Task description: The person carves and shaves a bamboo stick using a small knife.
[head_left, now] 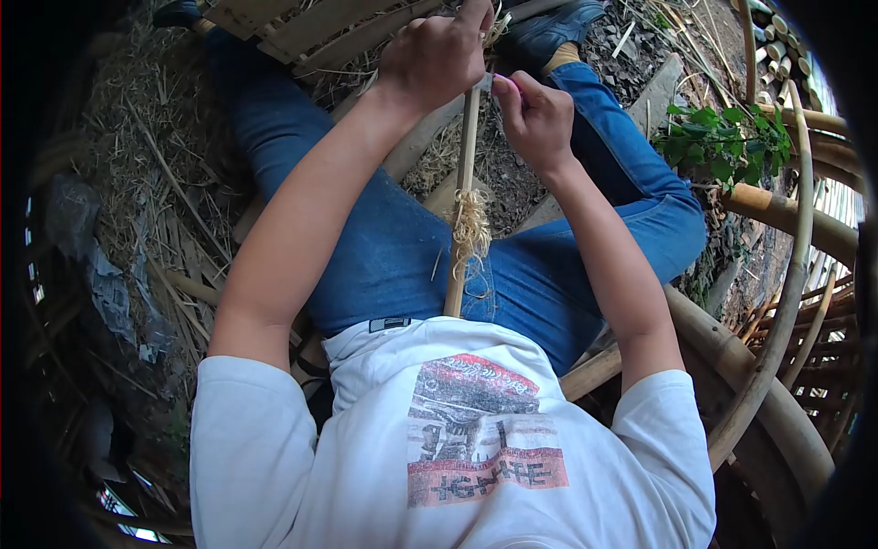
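Nearest the camera is a white T-shirt (357, 457) with a faded red, black and grey print on its chest, worn by the person looking down at their own body. Around and beneath them spreads rough ground (137, 183), strewn with dry straw-like scraps, with crumpled plastic sheeting (110, 284) towards its left edge. Blue jeans (357, 247) cover two bent legs, parted towards the far side, with a dark shoe (556, 37) visible beyond the right hand. Along the ground's right edge, a long pale curved pole (788, 320) crosses other thick poles; at the far right corner is a stack of cut poles (782, 55), their round ends showing. Wooden slats (329, 41) lie at the far side, left of centre. A leafy green plant (722, 146) grows to the right of the right knee. In the middle, a narrow wooden strip (467, 146) runs from the lap, between the thighs, up to the hands. The left hand (434, 59) is closed into a loose fist at the strip's far end; its exact hold cannot be told. The right hand (540, 119), just beside it, pinches a small pink item (506, 84) between thumb and curled fingers. Smallest, a tangle of thin curly shavings (473, 229) clings around the strip, partway along, above the jeans.
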Action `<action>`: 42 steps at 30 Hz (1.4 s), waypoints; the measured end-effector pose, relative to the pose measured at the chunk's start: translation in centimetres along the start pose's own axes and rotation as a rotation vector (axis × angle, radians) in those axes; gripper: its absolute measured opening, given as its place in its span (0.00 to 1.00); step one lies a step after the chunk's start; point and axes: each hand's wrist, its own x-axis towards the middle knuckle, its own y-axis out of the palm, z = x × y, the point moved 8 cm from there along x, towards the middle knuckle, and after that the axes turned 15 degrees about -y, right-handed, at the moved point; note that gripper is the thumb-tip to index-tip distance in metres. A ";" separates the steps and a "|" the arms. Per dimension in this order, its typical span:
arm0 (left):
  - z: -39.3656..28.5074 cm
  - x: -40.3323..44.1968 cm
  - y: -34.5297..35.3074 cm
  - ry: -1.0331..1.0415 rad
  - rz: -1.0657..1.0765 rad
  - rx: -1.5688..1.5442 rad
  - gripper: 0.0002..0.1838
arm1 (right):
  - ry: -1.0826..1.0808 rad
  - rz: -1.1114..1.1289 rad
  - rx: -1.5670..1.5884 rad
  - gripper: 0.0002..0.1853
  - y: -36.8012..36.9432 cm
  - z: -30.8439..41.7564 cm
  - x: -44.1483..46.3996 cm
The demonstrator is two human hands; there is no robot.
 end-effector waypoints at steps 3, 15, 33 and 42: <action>0.1 -2.0 0.3 -0.009 0.029 -0.031 0.10 | 0.014 0.014 0.078 0.19 0.0 0.9 -1.6; -1.3 -7.2 -2.1 -0.099 0.066 -0.146 0.10 | 0.115 0.131 0.138 0.19 -0.7 5.4 -5.4; 3.7 -5.3 -0.3 -0.311 -0.253 -0.332 0.05 | -0.204 0.370 -0.330 0.19 -1.3 4.7 2.3; 2.9 -7.2 -0.5 -0.295 -0.256 -0.325 0.05 | -0.170 0.428 -0.300 0.21 -1.3 5.7 0.9</action>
